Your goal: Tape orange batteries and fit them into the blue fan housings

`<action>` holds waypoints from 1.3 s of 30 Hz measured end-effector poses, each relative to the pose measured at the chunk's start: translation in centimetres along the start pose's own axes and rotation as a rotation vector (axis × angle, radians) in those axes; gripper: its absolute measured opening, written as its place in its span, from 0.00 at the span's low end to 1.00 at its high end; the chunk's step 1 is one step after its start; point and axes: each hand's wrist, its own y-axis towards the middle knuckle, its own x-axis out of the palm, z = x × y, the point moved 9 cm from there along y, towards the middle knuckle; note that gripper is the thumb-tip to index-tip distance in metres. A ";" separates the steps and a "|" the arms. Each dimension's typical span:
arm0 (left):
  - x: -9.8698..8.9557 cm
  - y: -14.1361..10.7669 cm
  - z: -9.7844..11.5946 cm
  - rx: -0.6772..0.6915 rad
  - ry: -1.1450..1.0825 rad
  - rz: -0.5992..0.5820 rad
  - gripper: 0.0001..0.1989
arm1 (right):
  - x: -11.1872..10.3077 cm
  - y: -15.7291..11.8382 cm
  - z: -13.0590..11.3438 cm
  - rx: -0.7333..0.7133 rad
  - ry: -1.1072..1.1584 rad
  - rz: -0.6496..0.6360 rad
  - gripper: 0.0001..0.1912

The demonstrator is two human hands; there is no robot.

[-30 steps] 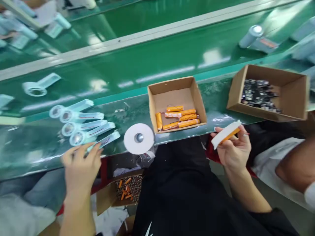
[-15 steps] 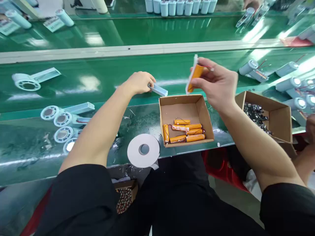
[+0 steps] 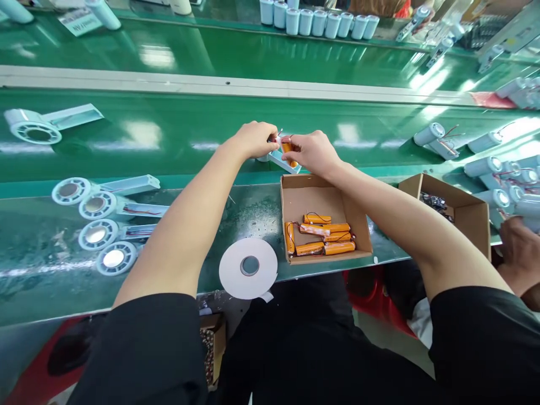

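Above the cardboard box (image 3: 327, 198) my two hands are close together. My right hand (image 3: 314, 153) pinches an orange battery (image 3: 288, 153) at the opening of a light blue housing (image 3: 283, 162). My left hand (image 3: 257, 140) is closed at the housing's far end, by a small white connector and thin wires; exactly what its fingers grip is too small to tell. Several orange batteries (image 3: 324, 229) lie in the box. A white tape roll (image 3: 248, 268) lies flat left of the box, with its loose end toward the table edge.
Several light blue fan-shaped parts (image 3: 98, 203) lie at the left, another (image 3: 36, 130) farther back. At the right stand a box of small dark parts (image 3: 458, 216) and more blue parts (image 3: 491, 166), near another person's hand (image 3: 521, 253). Blue cylinders (image 3: 318, 23) line the far shelf.
My right hand has moved left and down with the battery, from above the box to the blue housing. The white strip along the battery no longer shows. The view has shifted slightly.
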 end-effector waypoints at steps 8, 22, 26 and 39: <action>0.1 0.5 0.5 -0.024 -0.075 0.047 0.10 | 0.1 -0.3 -0.1 0.033 -0.326 -0.157 0.18; 1.2 1.7 0.9 -0.063 -0.169 0.179 0.08 | 2.5 0.1 -1.1 0.032 -0.509 -0.430 0.23; 1.1 1.6 1.3 -0.054 -0.158 0.187 0.07 | 3.3 0.2 -0.8 0.059 -0.510 -0.481 0.21; -5.2 -17.7 10.2 0.307 0.159 0.343 0.12 | -0.6 2.1 3.9 0.050 -0.613 -0.365 0.16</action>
